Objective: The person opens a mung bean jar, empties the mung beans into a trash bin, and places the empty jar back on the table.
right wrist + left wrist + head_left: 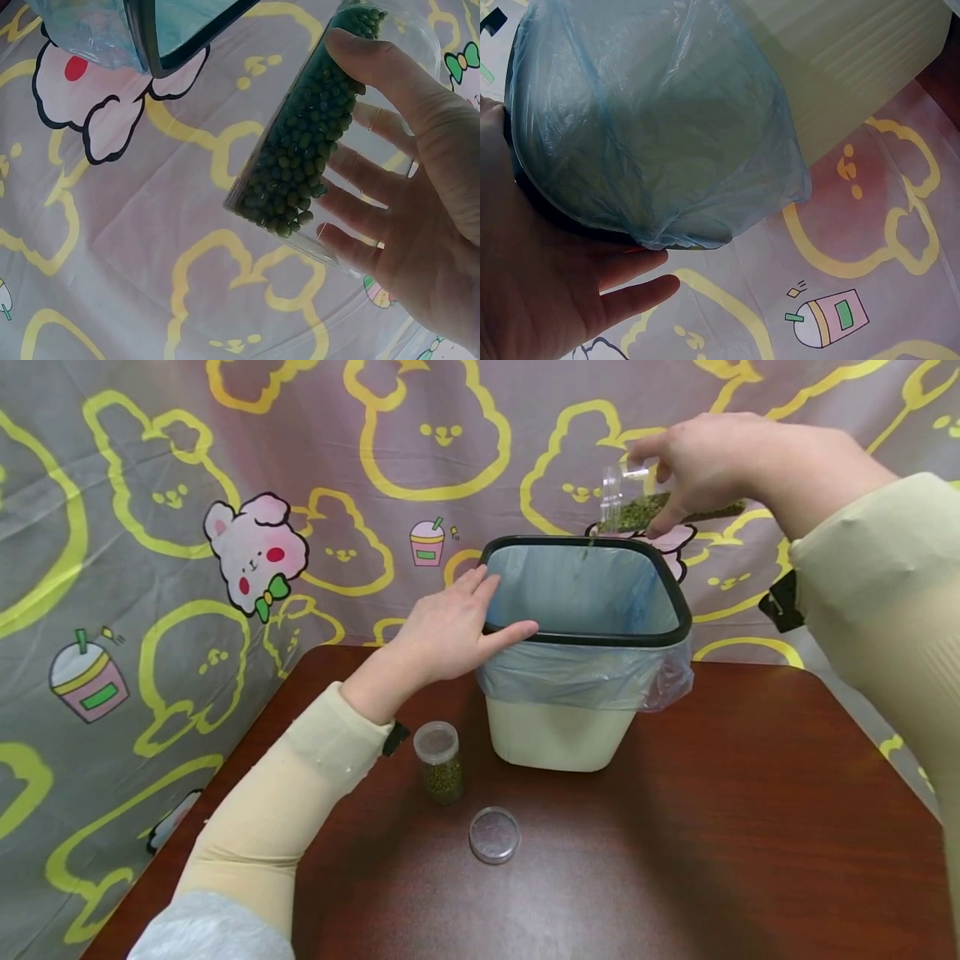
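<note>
My right hand (pixel 716 456) grips a clear jar (pixel 296 150) of green mung beans, thumb on one side and fingers round the other. The jar lies tilted nearly on its side, mouth over the far rim of a cream trash bin (pixel 558 735). A few beans (pixel 589 545) fall from it into the bin. My left hand (pixel 450 627) rests at the bin's left rim with its fingers straight. A blue plastic liner (pixel 660 127) lines the bin and folds over its outside, under a black rim (pixel 585 639).
On the brown table (pixel 600 877), a second jar (pixel 442 777) of green beans stands left of the bin, below my left wrist. A round clear lid (pixel 494 836) lies in front. A patterned curtain (pixel 322 468) hangs close behind the bin.
</note>
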`<control>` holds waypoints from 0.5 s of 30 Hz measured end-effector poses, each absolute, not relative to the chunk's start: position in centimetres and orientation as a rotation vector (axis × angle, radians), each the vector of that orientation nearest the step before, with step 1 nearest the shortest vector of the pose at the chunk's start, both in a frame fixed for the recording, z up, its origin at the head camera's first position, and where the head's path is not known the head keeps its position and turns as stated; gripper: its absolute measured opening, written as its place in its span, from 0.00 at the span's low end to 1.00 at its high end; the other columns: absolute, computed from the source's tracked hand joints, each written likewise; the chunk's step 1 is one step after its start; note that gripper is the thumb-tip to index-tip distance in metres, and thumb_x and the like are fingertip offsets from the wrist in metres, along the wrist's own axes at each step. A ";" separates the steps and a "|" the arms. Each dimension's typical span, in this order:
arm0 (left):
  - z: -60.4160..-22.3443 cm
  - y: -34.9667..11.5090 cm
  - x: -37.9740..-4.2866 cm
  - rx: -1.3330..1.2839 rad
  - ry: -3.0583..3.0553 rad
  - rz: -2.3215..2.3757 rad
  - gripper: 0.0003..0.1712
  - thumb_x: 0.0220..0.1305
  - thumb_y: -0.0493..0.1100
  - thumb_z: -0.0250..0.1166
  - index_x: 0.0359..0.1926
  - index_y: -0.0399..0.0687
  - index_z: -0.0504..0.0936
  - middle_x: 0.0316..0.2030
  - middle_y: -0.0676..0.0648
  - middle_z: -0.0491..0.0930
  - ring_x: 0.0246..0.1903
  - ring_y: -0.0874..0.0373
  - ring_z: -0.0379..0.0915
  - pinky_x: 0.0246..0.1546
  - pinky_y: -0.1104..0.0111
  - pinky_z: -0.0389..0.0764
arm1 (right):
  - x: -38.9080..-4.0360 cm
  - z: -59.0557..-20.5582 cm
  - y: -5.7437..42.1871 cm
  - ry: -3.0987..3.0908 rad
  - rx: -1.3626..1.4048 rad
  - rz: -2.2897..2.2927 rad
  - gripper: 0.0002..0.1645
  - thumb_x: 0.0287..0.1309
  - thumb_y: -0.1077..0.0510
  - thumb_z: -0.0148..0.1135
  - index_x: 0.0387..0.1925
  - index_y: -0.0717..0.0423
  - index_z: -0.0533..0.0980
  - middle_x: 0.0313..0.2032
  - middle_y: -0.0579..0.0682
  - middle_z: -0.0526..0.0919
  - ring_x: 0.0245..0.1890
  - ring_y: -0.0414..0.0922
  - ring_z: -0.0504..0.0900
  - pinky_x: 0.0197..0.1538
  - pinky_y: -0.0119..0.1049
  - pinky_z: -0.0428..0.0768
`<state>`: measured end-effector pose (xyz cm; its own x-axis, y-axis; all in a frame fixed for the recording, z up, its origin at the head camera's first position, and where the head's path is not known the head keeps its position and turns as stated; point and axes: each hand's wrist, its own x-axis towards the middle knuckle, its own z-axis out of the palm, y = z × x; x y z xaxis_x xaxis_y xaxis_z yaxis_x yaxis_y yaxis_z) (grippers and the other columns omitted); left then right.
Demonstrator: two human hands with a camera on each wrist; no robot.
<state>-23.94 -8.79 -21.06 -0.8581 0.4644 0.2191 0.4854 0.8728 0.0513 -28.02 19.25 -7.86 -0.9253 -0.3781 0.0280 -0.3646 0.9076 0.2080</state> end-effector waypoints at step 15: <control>-21.1 -8.9 -23.8 -0.734 -2.843 -0.148 0.56 0.61 0.80 0.40 0.74 0.42 0.56 0.73 0.40 0.51 0.72 0.50 0.48 0.61 0.51 0.65 | -28.1 -7.8 19.4 -3.004 0.593 -0.347 0.59 0.51 0.44 0.71 0.74 0.62 0.49 0.59 0.71 0.70 0.59 0.70 0.65 0.54 0.67 0.63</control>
<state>-23.81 -8.86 -21.06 -0.8563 0.4679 0.2188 0.4880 0.8716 0.0460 -28.08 19.43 -7.75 -0.9242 -0.3816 0.0148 -0.3682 0.9006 0.2309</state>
